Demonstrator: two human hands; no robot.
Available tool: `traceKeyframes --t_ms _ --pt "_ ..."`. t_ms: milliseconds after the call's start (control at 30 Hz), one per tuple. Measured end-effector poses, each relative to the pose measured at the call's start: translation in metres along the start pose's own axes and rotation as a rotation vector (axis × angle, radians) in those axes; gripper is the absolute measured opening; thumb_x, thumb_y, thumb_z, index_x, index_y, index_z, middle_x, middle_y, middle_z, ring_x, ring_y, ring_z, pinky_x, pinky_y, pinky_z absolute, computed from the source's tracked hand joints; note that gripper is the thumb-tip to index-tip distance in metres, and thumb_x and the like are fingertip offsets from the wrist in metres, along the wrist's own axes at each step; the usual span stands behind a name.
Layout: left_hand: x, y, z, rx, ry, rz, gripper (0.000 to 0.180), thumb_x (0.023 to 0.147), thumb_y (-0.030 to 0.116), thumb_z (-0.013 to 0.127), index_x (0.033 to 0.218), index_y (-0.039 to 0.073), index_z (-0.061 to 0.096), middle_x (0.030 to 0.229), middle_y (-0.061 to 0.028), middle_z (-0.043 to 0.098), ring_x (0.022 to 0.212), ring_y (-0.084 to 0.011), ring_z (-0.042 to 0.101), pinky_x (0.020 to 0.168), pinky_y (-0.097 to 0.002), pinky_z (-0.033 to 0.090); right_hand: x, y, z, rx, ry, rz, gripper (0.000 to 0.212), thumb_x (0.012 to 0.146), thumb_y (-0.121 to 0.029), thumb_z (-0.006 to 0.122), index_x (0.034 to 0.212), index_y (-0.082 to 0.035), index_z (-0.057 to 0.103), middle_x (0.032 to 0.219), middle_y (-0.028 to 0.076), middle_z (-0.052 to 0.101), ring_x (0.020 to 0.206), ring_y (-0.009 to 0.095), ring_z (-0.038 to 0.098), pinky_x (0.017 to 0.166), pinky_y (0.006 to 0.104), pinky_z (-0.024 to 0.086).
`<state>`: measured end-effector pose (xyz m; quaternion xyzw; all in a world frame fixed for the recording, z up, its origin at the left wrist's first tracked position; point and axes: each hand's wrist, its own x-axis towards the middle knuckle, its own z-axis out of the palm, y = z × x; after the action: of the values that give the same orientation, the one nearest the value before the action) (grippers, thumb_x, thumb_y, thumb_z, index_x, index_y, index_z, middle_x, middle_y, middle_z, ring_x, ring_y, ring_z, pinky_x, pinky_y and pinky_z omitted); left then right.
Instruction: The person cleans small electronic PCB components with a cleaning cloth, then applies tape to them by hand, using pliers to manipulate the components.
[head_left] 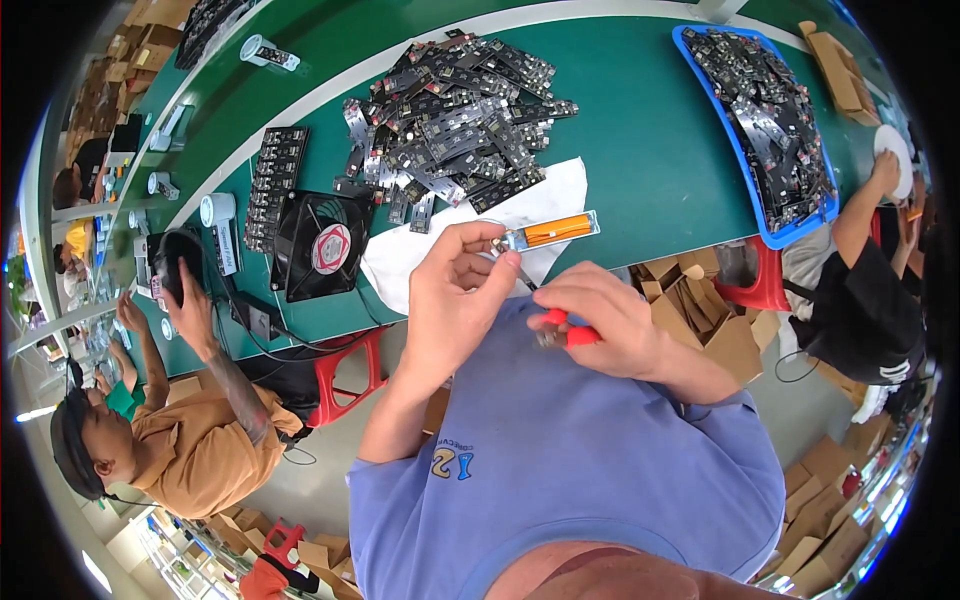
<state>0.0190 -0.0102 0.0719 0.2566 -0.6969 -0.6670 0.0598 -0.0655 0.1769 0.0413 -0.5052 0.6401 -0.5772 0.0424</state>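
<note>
My left hand [455,290] pinches one end of a narrow circuit strip with an orange middle part [552,230], holding it level just above the table's near edge. My right hand [597,320] grips a pair of red-handled pliers or cutters [563,332]; their metal tip reaches up toward the held end of the strip. Beneath the strip lies a white cloth or sheet [545,195] on the green table [640,130]. Just behind it sits a big heap of dark circuit boards [450,110].
A black fan [322,245] stands left of the cloth, with a rack of dark parts [275,180] behind it. A blue tray [770,130] of boards sits at right. Seated people work at left and right. Red stools and cardboard boxes [700,310] crowd the floor.
</note>
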Motion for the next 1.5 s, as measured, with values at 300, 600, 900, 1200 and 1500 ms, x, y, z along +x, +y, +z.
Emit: traceKeyframes --t_ms 300,600,900,1200,1500 --pt "0.005 0.003 -0.02 -0.22 -0.123 -0.139 0.029 0.103 0.004 0.071 0.13 -0.005 0.063 0.111 -0.0099 0.074 0.094 -0.0097 0.071 0.08 -0.0256 0.061 0.011 -0.005 -0.012 -0.047 -0.204 0.559 0.037 0.104 -0.025 0.068 0.125 0.004 0.063 0.112 0.025 0.069 0.102 0.044 0.068 0.089 0.0514 0.054" --pt "0.013 0.002 -0.031 -0.296 -0.234 -0.309 0.03 0.109 0.019 0.066 0.13 -0.002 0.066 0.104 -0.0075 0.075 0.091 -0.0143 0.075 0.08 -0.0297 0.063 0.015 -0.009 -0.005 -0.278 -0.197 0.515 0.04 0.099 -0.019 0.073 0.129 0.006 0.062 0.113 0.023 0.069 0.104 0.043 0.066 0.09 0.0502 0.054" --pt "0.015 0.001 -0.033 -0.33 -0.239 -0.344 0.032 0.11 0.025 0.063 0.126 -0.003 0.066 0.1 -0.0128 0.075 0.083 -0.0212 0.076 0.078 -0.035 0.063 0.012 -0.005 0.0 -0.404 -0.181 0.401 0.045 0.099 -0.026 0.074 0.126 0.008 0.061 0.108 0.022 0.064 0.1 0.038 0.064 0.087 0.0486 0.054" --pt "0.015 0.003 -0.033 -0.294 -0.23 -0.353 0.033 0.109 0.025 0.065 0.125 -0.004 0.066 0.098 -0.0121 0.075 0.082 -0.0203 0.076 0.078 -0.0345 0.063 0.012 -0.003 -0.001 -0.422 -0.181 0.334 0.047 0.098 -0.026 0.075 0.127 0.008 0.061 0.11 0.021 0.063 0.101 0.039 0.063 0.09 0.0486 0.053" --pt "0.016 0.004 -0.033 -0.355 -0.309 -0.368 0.028 0.111 0.021 0.062 0.123 -0.004 0.065 0.102 -0.014 0.076 0.092 -0.021 0.078 0.083 -0.0334 0.064 0.007 0.003 0.001 -0.416 -0.186 0.315 0.04 0.098 -0.025 0.076 0.122 0.005 0.064 0.103 0.018 0.065 0.093 0.036 0.066 0.08 0.0463 0.056"
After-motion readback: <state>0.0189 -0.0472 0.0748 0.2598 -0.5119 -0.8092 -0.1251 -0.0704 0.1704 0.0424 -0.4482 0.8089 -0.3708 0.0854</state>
